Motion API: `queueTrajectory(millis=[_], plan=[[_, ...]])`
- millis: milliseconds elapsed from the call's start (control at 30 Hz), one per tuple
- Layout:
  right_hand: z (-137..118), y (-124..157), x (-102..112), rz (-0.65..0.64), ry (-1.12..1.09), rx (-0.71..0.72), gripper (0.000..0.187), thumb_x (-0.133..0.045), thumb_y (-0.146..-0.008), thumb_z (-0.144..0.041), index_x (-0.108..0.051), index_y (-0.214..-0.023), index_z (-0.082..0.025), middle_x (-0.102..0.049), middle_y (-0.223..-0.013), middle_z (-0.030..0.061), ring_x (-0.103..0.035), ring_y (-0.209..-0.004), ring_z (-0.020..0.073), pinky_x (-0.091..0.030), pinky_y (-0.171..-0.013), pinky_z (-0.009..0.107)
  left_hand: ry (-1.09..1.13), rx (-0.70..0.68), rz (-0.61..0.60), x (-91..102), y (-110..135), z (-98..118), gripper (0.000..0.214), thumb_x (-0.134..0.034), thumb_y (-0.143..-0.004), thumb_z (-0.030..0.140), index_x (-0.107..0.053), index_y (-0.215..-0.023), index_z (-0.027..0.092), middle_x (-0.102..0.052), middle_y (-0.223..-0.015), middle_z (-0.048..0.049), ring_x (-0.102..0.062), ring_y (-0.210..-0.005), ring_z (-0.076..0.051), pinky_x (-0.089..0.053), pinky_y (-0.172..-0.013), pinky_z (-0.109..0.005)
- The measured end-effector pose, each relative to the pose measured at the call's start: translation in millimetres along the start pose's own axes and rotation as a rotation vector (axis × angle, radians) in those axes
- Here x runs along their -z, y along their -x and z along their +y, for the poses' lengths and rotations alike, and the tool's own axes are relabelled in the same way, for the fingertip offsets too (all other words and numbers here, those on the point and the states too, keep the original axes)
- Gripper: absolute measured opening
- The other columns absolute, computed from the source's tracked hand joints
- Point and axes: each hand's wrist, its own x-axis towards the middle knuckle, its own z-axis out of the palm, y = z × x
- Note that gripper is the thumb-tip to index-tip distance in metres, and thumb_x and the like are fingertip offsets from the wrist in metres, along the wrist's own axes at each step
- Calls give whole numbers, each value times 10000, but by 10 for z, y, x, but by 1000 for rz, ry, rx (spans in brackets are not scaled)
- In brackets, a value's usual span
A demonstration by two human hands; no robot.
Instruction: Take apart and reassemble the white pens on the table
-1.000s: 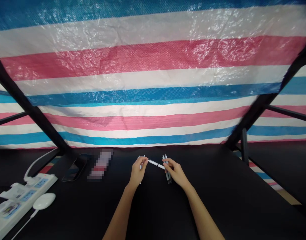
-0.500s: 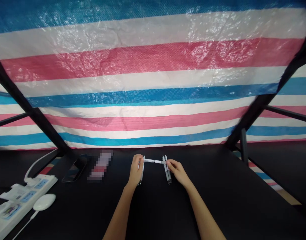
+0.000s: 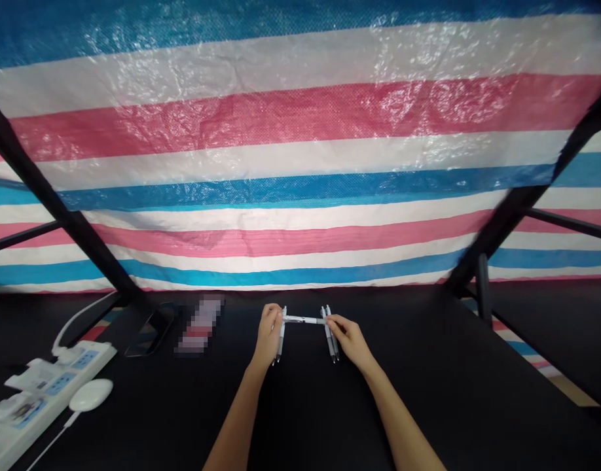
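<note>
A white and grey pen (image 3: 303, 320) lies crosswise between my two hands, bridging two pairs of similar pens. My left hand (image 3: 270, 332) pinches its left end, over the left pair of pens (image 3: 281, 343), which it partly covers. At the other end, the fingertips of my right hand (image 3: 346, 332) are closed on the grey tip. Just left of those fingers, the right pair of pens (image 3: 329, 340) lies side by side, pointing toward me. Whether the crosswise pen rests on the pairs or hovers slightly above them, I cannot tell.
On the left of the black table (image 3: 320, 418) are a white power strip (image 3: 59, 386) with plugs, a white round charger (image 3: 91, 395) with a cable, a dark phone (image 3: 152, 331) and a blurred-out item (image 3: 200, 325). A striped tarp (image 3: 300, 196) hangs behind, between black frame bars (image 3: 91, 245).
The crosswise pen sits slightly lower, its left end having dropped a little so it lies more level. Both hands keep their grip. The whole view has shifted slightly.
</note>
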Motion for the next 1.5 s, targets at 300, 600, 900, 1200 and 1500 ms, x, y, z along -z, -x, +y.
queueTrajectory(millis=[300,600,900,1200,1500], plan=[[-53,15,45,6,81,109,345,-443,-872,-424,-683,-949,-188,-687,-909,95,-618,-857,237,-465,-807,368,37,32,-4,9,-10,-59,332,-389,-870,442,-526,-709,185,-482,-817,-34,-507,-737,-156,-429,-686,-273],[-139,5,37,79,64,-23,456,-367,-879,-514,-597,-674,-178,-532,-551,-4,-493,-532,141,-373,-518,240,-66,-54,13,-73,57,10,322,-301,-915,392,-529,-807,192,-481,-913,-56,-519,-822,-159,-437,-774,-290],[-69,-32,15,-59,-173,-138,500,-410,-819,-606,-521,-596,-172,-330,-463,-60,-320,-422,94,-258,-446,225,-140,-68,19,-31,44,67,331,-327,-901,372,-528,-725,176,-457,-983,-78,-510,-801,-158,-438,-717,-280],[-58,4,-18,-60,48,36,427,-378,-889,-490,-609,-721,-173,-518,-582,-12,-485,-554,135,-360,-548,236,-44,-14,86,-6,-3,57,295,-373,-875,384,-533,-731,183,-480,-875,-55,-518,-798,-169,-438,-701,-275],[-98,23,-30,51,148,120,398,-403,-878,-480,-687,-896,-203,-676,-829,71,-579,-794,232,-418,-755,328,11,57,83,-13,6,4,286,-375,-879,377,-529,-733,185,-480,-824,-30,-508,-755,-152,-422,-716,-270]])
